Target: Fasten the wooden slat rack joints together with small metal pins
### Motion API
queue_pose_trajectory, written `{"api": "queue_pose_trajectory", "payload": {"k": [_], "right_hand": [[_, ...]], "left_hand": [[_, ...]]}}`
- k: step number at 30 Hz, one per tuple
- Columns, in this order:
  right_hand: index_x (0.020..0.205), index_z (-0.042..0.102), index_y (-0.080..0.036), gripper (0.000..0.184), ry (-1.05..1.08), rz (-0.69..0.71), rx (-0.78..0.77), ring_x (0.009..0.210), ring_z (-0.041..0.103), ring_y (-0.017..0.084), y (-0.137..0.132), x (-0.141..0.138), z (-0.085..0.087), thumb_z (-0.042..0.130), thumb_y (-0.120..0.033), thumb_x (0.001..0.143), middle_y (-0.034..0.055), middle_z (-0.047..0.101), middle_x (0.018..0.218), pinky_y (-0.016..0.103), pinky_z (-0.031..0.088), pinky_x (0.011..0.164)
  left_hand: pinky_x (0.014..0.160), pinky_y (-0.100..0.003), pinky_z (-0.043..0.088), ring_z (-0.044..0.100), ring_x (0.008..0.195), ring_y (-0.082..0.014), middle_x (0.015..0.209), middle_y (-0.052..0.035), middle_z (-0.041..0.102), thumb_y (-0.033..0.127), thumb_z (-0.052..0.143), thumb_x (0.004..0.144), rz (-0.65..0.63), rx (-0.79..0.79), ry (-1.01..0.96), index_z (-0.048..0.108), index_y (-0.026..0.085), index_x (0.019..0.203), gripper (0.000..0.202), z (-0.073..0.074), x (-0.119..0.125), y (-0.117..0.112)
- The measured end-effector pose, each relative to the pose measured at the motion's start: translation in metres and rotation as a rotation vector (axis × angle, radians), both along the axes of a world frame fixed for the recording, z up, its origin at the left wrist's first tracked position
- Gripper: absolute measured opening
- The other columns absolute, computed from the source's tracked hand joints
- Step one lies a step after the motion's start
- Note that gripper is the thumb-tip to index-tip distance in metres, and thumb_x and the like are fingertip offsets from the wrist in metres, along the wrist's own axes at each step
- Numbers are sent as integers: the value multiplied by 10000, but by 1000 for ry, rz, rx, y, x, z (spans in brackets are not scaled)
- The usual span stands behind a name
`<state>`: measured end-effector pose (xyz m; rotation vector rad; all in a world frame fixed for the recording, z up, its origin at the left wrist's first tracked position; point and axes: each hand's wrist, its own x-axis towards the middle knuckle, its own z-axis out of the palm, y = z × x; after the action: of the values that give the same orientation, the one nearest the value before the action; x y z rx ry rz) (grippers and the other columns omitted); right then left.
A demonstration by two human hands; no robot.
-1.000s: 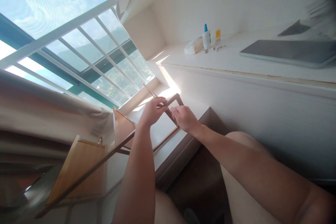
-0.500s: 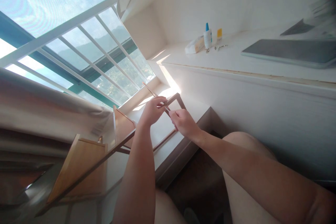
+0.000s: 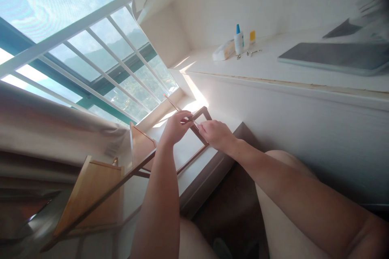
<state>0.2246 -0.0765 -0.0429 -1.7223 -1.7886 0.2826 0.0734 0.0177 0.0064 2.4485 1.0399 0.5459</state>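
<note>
My left hand is closed at a corner of a narrow brown frame, thumb and fingers pinching around the bar. My right hand is closed on a thin, pale metal tool that points at the bar beside my left fingertips. Its exact kind is too small to make out. Beyond my left hand a thin rod with an orange tip sticks out toward the window. A long brown bar of the frame runs down to the lower left, passing behind my left forearm.
On the white ledge stand a white bottle with a blue cap, a yellow-capped item, a small packet, several small metal fittings and a grey tablet. A wooden panel stands at left, under the barred window.
My right hand has shifted slightly to the right and turned, drawing back from my left fingers, so more of the thin tool shows. My left hand and the frame are nearly still.
</note>
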Motion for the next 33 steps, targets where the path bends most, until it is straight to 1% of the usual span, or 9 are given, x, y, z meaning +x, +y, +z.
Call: {"api": "queue_pose_trajectory", "payload": {"k": [6, 12, 18, 22, 27, 30, 33], "right_hand": [[862, 647, -200, 484, -62, 16, -39, 765, 638, 197, -3, 0, 5, 223, -386, 1002, 56, 701, 862, 284, 344, 606], [902, 659, -188, 481, -94, -3, -87, 810, 659, 213, -5, -2, 11, 228, -380, 999, 77, 706, 898, 284, 408, 658], [904, 666, -181, 464, -153, -26, -74, 784, 673, 231, -7, -5, 17, 246, -356, 992, 91, 709, 869, 302, 444, 659], [898, 675, -174, 455, -172, -52, -106, 792, 680, 251, -7, -7, 20, 262, -346, 986, 108, 710, 868, 324, 461, 670], [952, 683, -166, 469, -126, -54, -136, 841, 676, 253, -7, -8, 23, 257, -357, 991, 136, 710, 903, 340, 458, 732], [937, 687, -168, 497, -82, -54, -130, 827, 671, 248, -6, -8, 22, 235, -368, 996, 132, 708, 889, 331, 446, 719], [933, 686, -176, 505, -15, -49, -117, 814, 663, 238, -4, -9, 17, 228, -380, 996, 117, 707, 875, 316, 428, 702]], "left_hand": [[807, -334, 572, 663, 867, -170, 1227, -52, 614, 264, 601, 818, 0, 8, 8, 674, 202, 1026, 229, -1, -1, 1], [816, -333, 573, 658, 883, -175, 1228, -56, 611, 260, 597, 815, -2, 2, 4, 668, 197, 1022, 228, -2, -1, 1], [814, -340, 575, 664, 847, -167, 1222, -51, 612, 260, 596, 812, 7, -12, 6, 674, 201, 995, 207, -1, 0, 1], [824, -347, 573, 666, 850, -173, 1224, -58, 615, 253, 595, 806, 9, -14, 8, 676, 199, 997, 214, -1, 0, 1], [822, -345, 572, 662, 848, -170, 1215, -53, 621, 256, 592, 806, 4, -12, 2, 672, 201, 1005, 222, -2, 0, 1], [827, -343, 570, 659, 871, -175, 1209, -48, 625, 258, 594, 805, 4, -9, 5, 674, 204, 1001, 219, -1, 0, 0], [829, -341, 569, 655, 904, -184, 1210, -56, 627, 259, 596, 804, 10, -6, 8, 678, 201, 1014, 232, 0, 0, 0]]}}
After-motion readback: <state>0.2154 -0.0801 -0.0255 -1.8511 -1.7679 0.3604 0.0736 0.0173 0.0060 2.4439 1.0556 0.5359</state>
